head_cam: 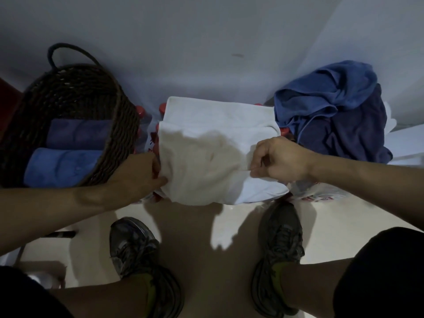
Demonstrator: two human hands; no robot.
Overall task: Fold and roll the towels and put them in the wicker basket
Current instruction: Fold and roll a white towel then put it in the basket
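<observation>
While both hands (137,171) (282,160) pinch white towel (206,161), two rolls (68,152) sit inside wicker basket (119,125), blue pile (330,109) right of basket unfolded

Red-capped bottles (140,110) mostly hidden beneath white towel (206,138).

White towel (206,157) pinched between both hands, wicker basket (68,97) alongside

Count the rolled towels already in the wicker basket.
2. A dark navy roll lies farther back in the wicker basket; a lighter blue roll lies nearer. More may be hidden beneath.
</observation>
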